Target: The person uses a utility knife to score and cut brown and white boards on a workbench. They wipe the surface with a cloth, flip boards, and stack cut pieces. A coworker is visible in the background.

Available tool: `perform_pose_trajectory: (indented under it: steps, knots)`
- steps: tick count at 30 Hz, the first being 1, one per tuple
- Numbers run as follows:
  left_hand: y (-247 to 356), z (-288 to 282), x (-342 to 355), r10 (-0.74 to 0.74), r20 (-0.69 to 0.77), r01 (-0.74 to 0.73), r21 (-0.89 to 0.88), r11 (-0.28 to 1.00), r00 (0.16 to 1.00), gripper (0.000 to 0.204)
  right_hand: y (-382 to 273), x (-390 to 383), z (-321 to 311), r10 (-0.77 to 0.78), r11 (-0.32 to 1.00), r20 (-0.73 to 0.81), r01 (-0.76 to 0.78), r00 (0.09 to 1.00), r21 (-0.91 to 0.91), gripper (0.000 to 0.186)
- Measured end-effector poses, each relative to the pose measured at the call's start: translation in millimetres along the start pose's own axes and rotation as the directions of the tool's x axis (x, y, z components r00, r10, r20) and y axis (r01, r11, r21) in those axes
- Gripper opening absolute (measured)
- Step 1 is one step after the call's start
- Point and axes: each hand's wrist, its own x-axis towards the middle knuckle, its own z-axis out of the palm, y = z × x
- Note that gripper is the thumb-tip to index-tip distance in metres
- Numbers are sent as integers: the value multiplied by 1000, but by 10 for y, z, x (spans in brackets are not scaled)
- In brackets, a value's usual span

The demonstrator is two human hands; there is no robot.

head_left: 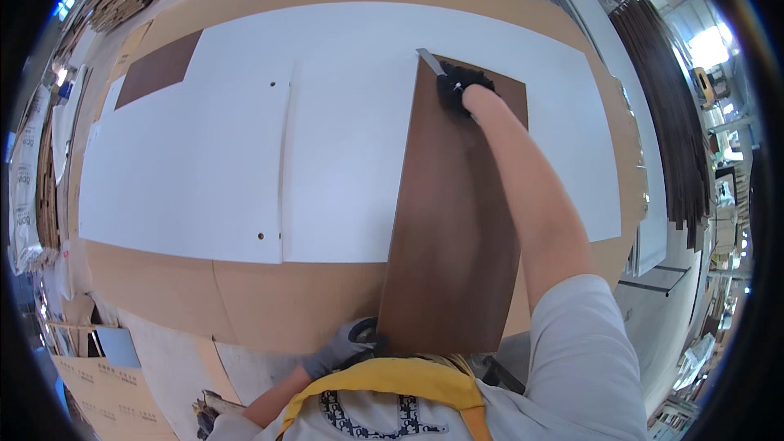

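A long brown board (441,245) lies over white panels (188,163), its near end hanging past their front edge. My right hand (465,90), in a black glove, is closed on a flat metal blade tool (429,61) at the board's far left corner. My left hand (351,343), in a grey glove, has its fingers curled at the board's near left corner, partly hidden. A smaller brown piece (155,73) lies at the far left of the white panels.
Brown cardboard (155,286) lies under the panels. Stacks of dark strips (661,114) and pale panels (641,237) stand along the right. Stacked sheets and wrapped bundles (33,171) line the left, with a cardboard sheet (114,396) at lower left.
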Motion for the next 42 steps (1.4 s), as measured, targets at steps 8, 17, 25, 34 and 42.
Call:
perform_pose_trajectory:
  steps: [8, 17, 25, 34, 42]
  knots:
    - [-238, -72, -142, 113, -33, -114, -35, 993, 993, 38, 16, -1407, 162, -188, 982, 228, 190, 955, 13, 54]
    - [-135, -185, 152, -89, 183, 178, -557, 811, 979, 59, 143, -4402, 1507, -490, 871, 438, 443, 754, 211, 45]
    - [68, -154, 412, -36, 205, 93, -274, 957, 978, 50, 801, -4550, 1273, 133, 966, -111, -104, 985, 235, 34]
    - [35, -162, -26, 125, 198, -25, -445, 895, 972, 25, 887, -4341, 2021, 395, 722, -89, -250, 914, 645, 27]
    - [-46, -757, -364, 69, -250, -117, -184, 976, 966, 19, -352, -4568, 2253, 26, -53, 162, -161, 986, 986, 27]
